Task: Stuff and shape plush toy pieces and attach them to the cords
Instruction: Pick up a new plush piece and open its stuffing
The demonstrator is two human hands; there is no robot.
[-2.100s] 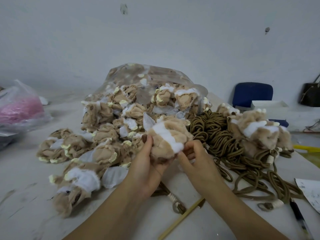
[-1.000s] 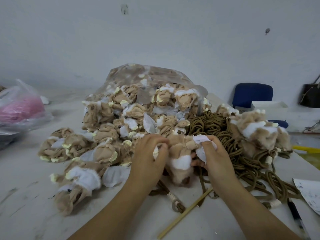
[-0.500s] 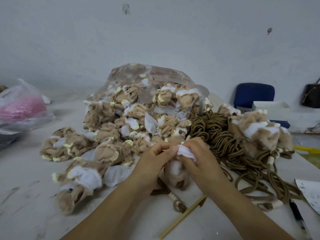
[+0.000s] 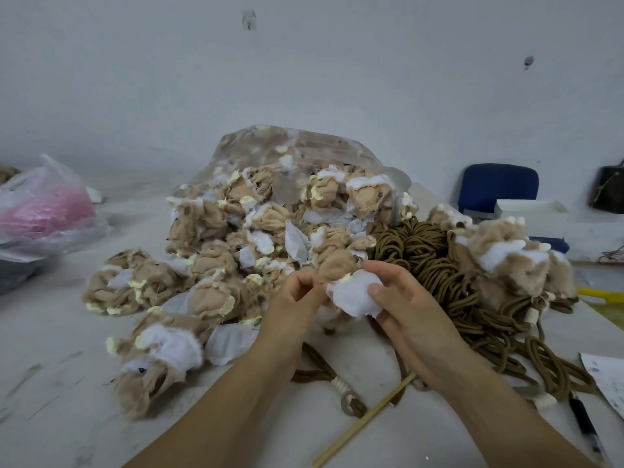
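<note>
Head view.

- Left hand point(image 4: 293, 298) pinches the tan edge of a plush piece point(image 4: 337, 265), fingers curled in tight.
- Right hand point(image 4: 408, 309) grips the piece's white end between thumb and fingers.
- The piece is held just above the desk point(image 4: 50, 349), in front of the heap point(image 4: 216, 265) of loose pieces and just left of the coiled brown cords point(image 4: 425, 258).

I judge the step to be shaping, working the white end into a round form.

To do it well, I would:

- hold the left pinch fixed as an anchor;
- roll the white end with the right thumb in small turns;
- avoid hard tugs, since soft fabric likely stretches.

A thin wooden stick point(image 4: 364, 423) lies on the desk near the right wrist, handy for packing stuffing.
</note>
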